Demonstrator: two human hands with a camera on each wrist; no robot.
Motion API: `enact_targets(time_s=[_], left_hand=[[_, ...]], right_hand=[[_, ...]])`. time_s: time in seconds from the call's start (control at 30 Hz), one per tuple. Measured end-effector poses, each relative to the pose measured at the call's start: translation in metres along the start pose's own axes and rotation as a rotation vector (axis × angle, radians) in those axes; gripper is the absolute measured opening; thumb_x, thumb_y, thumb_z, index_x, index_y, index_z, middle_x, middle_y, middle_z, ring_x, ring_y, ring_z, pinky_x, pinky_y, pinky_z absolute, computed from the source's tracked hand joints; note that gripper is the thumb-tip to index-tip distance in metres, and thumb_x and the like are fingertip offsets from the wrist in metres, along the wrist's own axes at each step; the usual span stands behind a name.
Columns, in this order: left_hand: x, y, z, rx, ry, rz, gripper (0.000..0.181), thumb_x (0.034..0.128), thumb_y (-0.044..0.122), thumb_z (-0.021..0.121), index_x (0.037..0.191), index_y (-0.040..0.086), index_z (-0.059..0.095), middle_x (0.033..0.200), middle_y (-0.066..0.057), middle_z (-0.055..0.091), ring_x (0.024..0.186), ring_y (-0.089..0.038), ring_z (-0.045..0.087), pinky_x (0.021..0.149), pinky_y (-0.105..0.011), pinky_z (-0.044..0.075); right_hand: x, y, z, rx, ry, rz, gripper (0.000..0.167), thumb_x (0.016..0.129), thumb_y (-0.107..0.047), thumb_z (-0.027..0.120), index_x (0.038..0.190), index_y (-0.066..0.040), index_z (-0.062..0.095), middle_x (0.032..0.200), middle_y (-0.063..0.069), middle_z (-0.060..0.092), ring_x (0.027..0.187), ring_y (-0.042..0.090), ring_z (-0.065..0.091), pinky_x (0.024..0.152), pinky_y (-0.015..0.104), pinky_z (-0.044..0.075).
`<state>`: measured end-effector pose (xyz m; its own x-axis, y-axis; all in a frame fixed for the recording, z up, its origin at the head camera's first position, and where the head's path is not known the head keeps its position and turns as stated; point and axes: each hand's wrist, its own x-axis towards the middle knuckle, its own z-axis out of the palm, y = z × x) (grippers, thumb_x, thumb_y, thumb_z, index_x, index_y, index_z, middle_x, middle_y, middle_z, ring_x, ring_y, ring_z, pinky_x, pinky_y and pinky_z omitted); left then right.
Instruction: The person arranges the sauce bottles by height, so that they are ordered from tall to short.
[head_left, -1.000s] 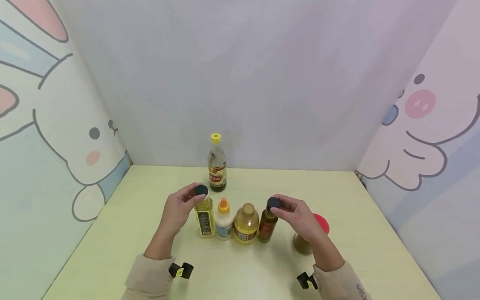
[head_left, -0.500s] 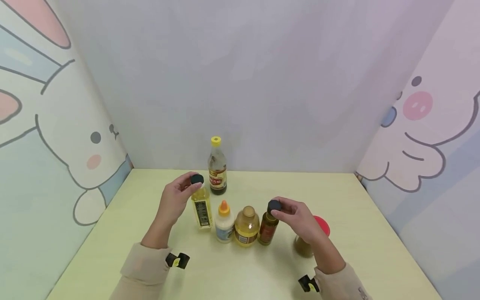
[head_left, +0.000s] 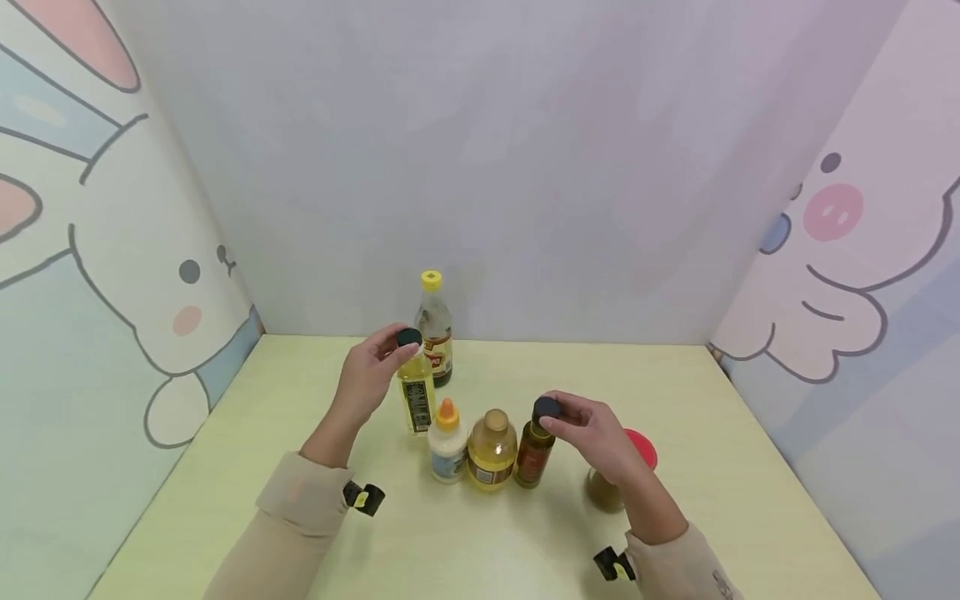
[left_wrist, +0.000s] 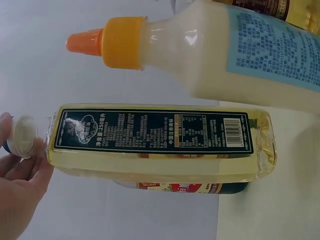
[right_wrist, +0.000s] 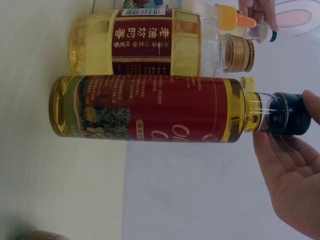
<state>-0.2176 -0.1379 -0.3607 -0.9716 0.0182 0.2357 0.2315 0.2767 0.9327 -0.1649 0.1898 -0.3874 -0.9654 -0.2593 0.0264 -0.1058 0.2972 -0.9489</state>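
My left hand (head_left: pixel 367 377) pinches the black cap of a clear bottle of yellow oil (head_left: pixel 417 400), which stands behind and left of the white squeeze bottle (head_left: pixel 447 454) and partly covers the yellow-capped dark sauce bottle (head_left: pixel 437 333). In the left wrist view the oil bottle's dark label (left_wrist: pixel 155 131) faces the camera. My right hand (head_left: pixel 596 433) grips the black cap of a red-labelled oil bottle (head_left: pixel 533 457), seen in full in the right wrist view (right_wrist: pixel 170 109). Left of that one is a round oil bottle with a tan cap (head_left: pixel 492 454).
A red-lidded jar (head_left: pixel 604 490) stands to the right, partly behind my right forearm. All of these are on a pale yellow table (head_left: pixel 465 550). A grey wall (head_left: pixel 480 167) rises at the back, with cartoon-printed panels on both sides.
The oil bottle in my left hand has moved back, first a little left and then right, away from the row and in front of the sauce bottle. My right hand has stayed at its bottle.
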Motion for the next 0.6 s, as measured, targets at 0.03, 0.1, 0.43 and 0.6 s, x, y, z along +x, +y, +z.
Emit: enact_targets(time_s=[0.03,0.1,0.43,0.6], left_hand=[[0.002,0.001,0.001,0.002,-0.004,0.010,0.041,0.0955,0.020,0.066,0.131,0.001,0.058,0.124,-0.018,0.062,0.117,-0.028,0.057,0.097,-0.043,0.046],[0.005,0.004,0.004,0.011,-0.017,0.033,0.040,0.0955,0.020,0.066,0.130,0.001,0.058,0.123,-0.018,0.063,0.115,-0.029,0.058,0.095,-0.044,0.047],[0.022,0.003,0.022,0.010,-0.057,0.101,0.038,0.0967,0.019,0.064,0.128,-0.001,0.058,0.121,-0.018,0.063,0.114,-0.029,0.058,0.094,-0.042,0.049],[0.028,-0.004,0.031,-0.008,-0.074,0.106,0.037,0.0969,0.017,0.064,0.128,-0.002,0.057,0.116,-0.019,0.063,0.107,-0.028,0.060,0.089,-0.038,0.050]], right_hand=[[0.000,0.000,0.000,-0.002,0.000,-0.001,0.041,0.091,-0.024,0.072,0.125,-0.004,0.062,0.112,0.011,0.066,0.105,0.025,0.062,0.096,0.048,0.046],[0.001,0.000,0.000,-0.002,0.002,0.001,0.041,0.090,-0.024,0.072,0.125,-0.004,0.063,0.112,0.011,0.066,0.104,0.024,0.062,0.096,0.048,0.046],[0.002,-0.001,-0.001,-0.002,0.012,0.003,0.040,0.090,-0.024,0.072,0.124,-0.005,0.063,0.111,0.011,0.066,0.104,0.025,0.062,0.096,0.047,0.046],[0.001,0.001,0.001,0.017,0.004,0.005,0.040,0.090,-0.023,0.073,0.124,-0.004,0.063,0.111,0.011,0.066,0.104,0.025,0.062,0.095,0.046,0.047]])
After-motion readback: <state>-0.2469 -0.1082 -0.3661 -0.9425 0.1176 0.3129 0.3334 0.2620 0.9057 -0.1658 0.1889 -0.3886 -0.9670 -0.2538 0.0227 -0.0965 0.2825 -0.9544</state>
